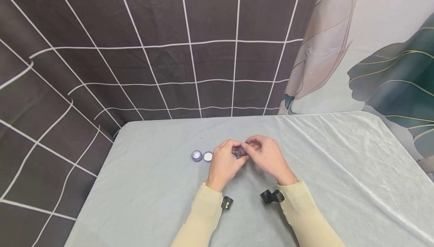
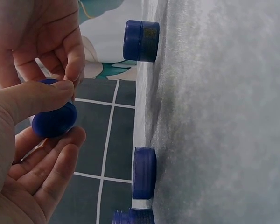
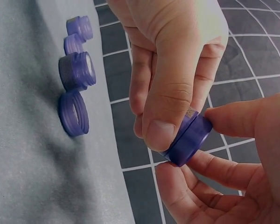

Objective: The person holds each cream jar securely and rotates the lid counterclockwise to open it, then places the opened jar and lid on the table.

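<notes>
Between both hands is a small purple-blue jar (image 3: 191, 137), held above the table with its lid against the body. My left hand (image 1: 224, 162) pinches the body, its thumb across the side in the right wrist view. At the lid end, my right hand (image 1: 269, 156) grips with thumb and fingertips. Below, in the right wrist view, stand an open jar (image 3: 72, 72) and a loose lid (image 3: 71, 114), with another open jar (image 3: 81, 28) and lid (image 3: 73, 44) farther left. A lidded jar (image 2: 142, 41) stands to the right in the left wrist view.
A pale grey velvet cloth (image 1: 152, 194) covers the table. Behind it hangs a dark curtain with a white grid (image 1: 210, 21), and a leaf-patterned curtain (image 1: 325, 51) is at the right. Small black devices (image 1: 271, 196) are at both wrists.
</notes>
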A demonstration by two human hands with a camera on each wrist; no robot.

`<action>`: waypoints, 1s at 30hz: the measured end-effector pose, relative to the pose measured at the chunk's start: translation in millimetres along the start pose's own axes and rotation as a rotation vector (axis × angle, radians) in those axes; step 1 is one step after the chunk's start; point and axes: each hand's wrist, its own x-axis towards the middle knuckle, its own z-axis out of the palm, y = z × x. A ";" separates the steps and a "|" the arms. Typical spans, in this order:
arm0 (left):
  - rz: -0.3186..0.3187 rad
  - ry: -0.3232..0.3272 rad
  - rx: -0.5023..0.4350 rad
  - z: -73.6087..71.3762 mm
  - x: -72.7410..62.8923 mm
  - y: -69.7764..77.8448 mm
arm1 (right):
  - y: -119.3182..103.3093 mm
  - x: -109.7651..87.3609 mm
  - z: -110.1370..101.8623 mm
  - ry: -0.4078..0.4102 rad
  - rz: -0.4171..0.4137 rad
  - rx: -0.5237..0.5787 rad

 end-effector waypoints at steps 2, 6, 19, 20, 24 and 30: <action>-0.001 0.000 0.003 0.1 0.4 -0.1 | -0.3 0.3 -0.1 0.000 -0.006 0.007; -0.005 -0.001 0.004 0.0 0.5 -0.2 | 0.1 0.6 -0.3 0.005 -0.024 0.020; -0.005 -0.005 -0.011 0.1 -0.2 0.3 | 2.2 -0.5 -1.1 0.017 -0.086 -0.013; -0.002 -0.004 -0.010 0.3 -0.3 0.2 | 2.5 -0.6 -1.2 0.017 -0.088 -0.015; 0.002 -0.001 -0.006 0.4 -0.2 -0.3 | 2.6 -0.5 -1.5 0.017 -0.097 -0.021; -0.010 -0.013 0.001 -0.1 0.2 0.2 | 2.4 0.3 -2.1 0.005 -0.095 -0.013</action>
